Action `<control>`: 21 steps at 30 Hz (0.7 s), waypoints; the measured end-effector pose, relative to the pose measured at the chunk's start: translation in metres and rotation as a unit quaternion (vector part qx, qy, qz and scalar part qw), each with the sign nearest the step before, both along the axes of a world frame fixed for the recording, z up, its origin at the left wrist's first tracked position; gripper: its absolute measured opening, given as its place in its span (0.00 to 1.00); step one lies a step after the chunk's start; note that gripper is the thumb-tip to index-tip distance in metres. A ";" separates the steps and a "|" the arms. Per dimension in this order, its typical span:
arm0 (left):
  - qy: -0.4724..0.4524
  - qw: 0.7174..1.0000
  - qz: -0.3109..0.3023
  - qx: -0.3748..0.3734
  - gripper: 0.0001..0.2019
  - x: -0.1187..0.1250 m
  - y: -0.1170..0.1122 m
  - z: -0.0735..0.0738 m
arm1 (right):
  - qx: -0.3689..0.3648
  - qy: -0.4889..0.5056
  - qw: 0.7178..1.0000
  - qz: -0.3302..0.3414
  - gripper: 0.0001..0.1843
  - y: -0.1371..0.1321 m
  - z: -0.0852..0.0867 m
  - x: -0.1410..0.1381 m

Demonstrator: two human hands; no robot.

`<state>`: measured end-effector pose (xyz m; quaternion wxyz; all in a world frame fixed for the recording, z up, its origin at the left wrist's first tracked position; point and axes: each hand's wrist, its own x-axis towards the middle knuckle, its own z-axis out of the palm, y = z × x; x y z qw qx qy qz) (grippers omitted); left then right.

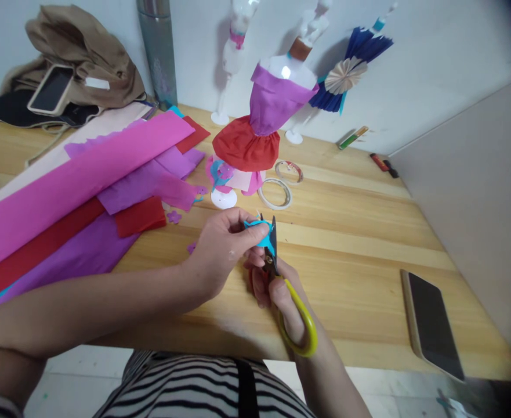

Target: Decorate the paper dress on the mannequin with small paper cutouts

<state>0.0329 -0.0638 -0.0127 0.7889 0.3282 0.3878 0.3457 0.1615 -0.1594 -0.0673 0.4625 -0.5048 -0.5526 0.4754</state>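
Observation:
Above the table's front half, my left hand (224,244) pinches a small piece of bright blue paper (264,237) between thumb and fingers. My right hand (283,290) grips yellow-handled scissors (307,325), thumb through one loop. Their dark blades stand slightly apart and point away from me, with the blue paper between or against them. Just beyond stands a doll figure in a purple paper top (275,101) and a red paper skirt (249,145). Two tape rolls lie near its base, the closer being a white ring (275,194).
Pink, purple and red paper sheets (85,180) cover the left side, with a small purple paper flower (174,217) beside them. A bottle (158,52) and brown bag (81,52) stand behind. A phone (433,322) lies right; a green cutter (353,137) lies by the wall.

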 end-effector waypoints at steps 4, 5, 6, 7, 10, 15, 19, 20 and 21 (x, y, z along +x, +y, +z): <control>-0.017 1.000 -0.001 0.006 0.09 -0.001 0.000 -0.001 | -0.011 0.057 0.998 -0.012 0.29 0.000 0.001 -0.002; -0.020 1.000 -0.002 0.008 0.09 -0.001 0.000 -0.001 | -0.014 0.059 0.998 -0.011 0.29 0.000 0.001 -0.002; -0.022 1.000 -0.003 0.011 0.09 -0.001 -0.001 -0.001 | -0.016 0.059 0.998 -0.011 0.29 0.001 0.001 -0.002; -0.024 1.000 -0.004 0.012 0.09 -0.001 -0.001 -0.001 | -0.017 0.059 0.998 -0.011 0.29 0.001 0.001 -0.003; -0.028 1.000 -0.004 0.011 0.09 -0.001 -0.003 -0.001 | -0.017 0.064 0.998 -0.018 0.28 0.000 0.000 -0.003; -0.030 1.000 0.001 0.005 0.09 -0.001 -0.003 -0.002 | -0.019 0.065 0.998 -0.012 0.27 -0.001 -0.002 -0.001; -0.029 1.000 0.000 0.000 0.09 0.000 -0.003 -0.002 | -0.021 0.069 0.997 -0.014 0.27 -0.002 -0.004 0.000; -0.029 1.000 0.001 -0.001 0.09 0.000 -0.003 -0.002 | -0.020 0.071 0.997 -0.014 0.27 -0.002 -0.005 0.000; -0.029 1.000 0.002 -0.002 0.09 0.000 -0.003 -0.002 | -0.021 0.072 0.997 -0.015 0.27 -0.002 -0.005 0.000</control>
